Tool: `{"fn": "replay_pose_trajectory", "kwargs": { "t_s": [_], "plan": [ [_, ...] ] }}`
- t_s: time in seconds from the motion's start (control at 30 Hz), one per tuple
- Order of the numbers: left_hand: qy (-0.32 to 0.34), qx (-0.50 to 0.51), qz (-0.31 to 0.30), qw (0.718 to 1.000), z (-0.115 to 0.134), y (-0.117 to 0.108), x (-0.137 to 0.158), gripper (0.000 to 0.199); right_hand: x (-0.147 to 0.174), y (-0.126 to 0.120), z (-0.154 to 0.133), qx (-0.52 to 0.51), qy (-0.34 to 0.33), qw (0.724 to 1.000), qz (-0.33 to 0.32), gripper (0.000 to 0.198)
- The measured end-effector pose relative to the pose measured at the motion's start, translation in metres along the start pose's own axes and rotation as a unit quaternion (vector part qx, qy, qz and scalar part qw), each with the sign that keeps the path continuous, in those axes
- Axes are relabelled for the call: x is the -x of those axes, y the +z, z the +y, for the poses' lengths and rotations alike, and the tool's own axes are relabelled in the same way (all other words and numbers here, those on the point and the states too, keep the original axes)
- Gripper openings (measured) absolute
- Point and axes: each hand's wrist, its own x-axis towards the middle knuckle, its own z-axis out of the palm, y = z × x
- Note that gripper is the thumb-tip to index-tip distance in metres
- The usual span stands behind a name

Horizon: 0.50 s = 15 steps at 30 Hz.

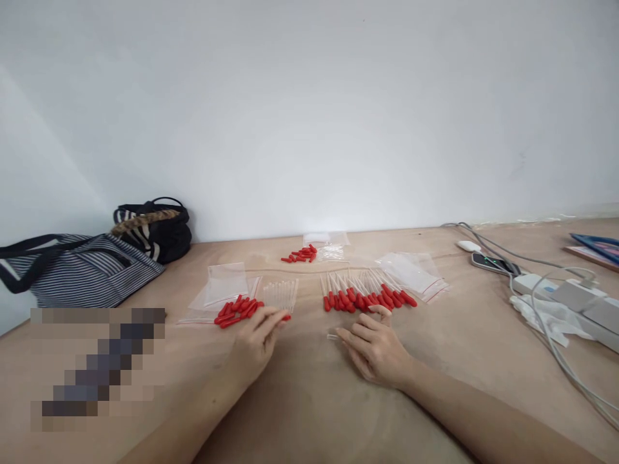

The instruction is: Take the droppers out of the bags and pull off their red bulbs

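My left hand (pixel 256 341) is closed with its fingertips on a small red cap (pixel 287 317). Between the fingertips of my right hand (pixel 374 348) is a thin white stick (pixel 331 336), its end pointing left toward the other hand. Loose red caps (pixel 236 309) lie in a pile just beyond my left hand, beside a row of clear-white sticks (pixel 282 295). Past my right hand, several white sticks with red caps on their ends (pixel 358 296) are laid out in a fan, red ends toward me.
Clear plastic zip bags (pixel 225 283) lie at left, with more bags (pixel 413 274) at right. Farther back are another red pile (pixel 300 253) and sticks (pixel 331 251). A striped bag (pixel 91 270) and black bag (pixel 169 225) stand left; a power strip (pixel 580 299) with cables lies right.
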Motion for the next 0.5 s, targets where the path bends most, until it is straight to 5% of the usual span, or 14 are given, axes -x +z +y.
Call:
{"fn": "replay_pose_trajectory", "kwargs": {
  "t_s": [0.1,0.27,0.5],
  "plan": [
    [-0.114,-0.082,0.047,0.989,-0.031,-0.02,-0.008,0.028,0.001,0.0,0.0,-0.006,-0.001,1.0,-0.005,0.023],
    [-0.339,-0.104,-0.028,0.935,-0.09,-0.047,0.0,0.04,0.0,0.0,-0.001,-0.002,-0.007,1.0,-0.008,0.024],
    [-0.395,-0.1,-0.112,0.906,-0.106,-0.053,0.005,0.035,0.0,0.0,-0.001,-0.003,-0.003,1.0,-0.006,0.023]
  ]
}}
